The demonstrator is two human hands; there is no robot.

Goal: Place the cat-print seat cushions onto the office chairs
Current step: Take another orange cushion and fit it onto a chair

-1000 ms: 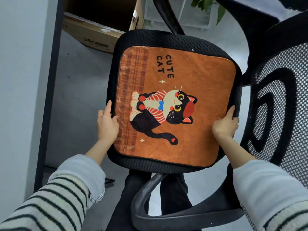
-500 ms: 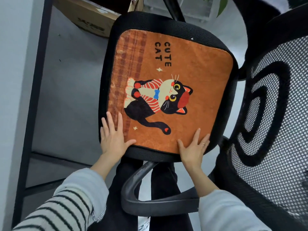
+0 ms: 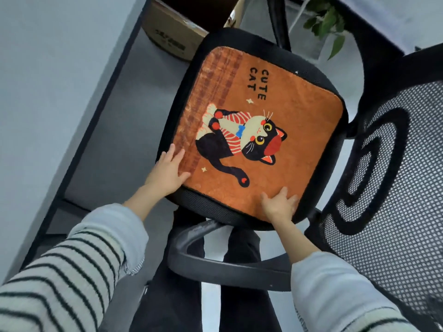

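Observation:
An orange cat-print cushion [image 3: 294, 130] with the words CUTE CAT lies flat on the black mesh seat of an office chair [image 3: 203, 207]. My left hand [image 3: 167, 172] rests flat on the cushion's near left corner, fingers spread. Along the cushion's near edge, toward the right, my right hand [image 3: 279, 204] presses palm down with its fingers apart. Neither hand grips anything.
The chair's black mesh backrest [image 3: 393, 188] rises at the right and its armrest [image 3: 215, 262] curves just below the seat. A white desk [image 3: 48, 80] with a black frame stands at the left. A cardboard box [image 3: 172, 37] and a green plant [image 3: 328, 17] sit beyond the chair.
A second ago my hands held the cushion's left and right sides. They slid to its near edge and now lie flat there; the view has tilted.

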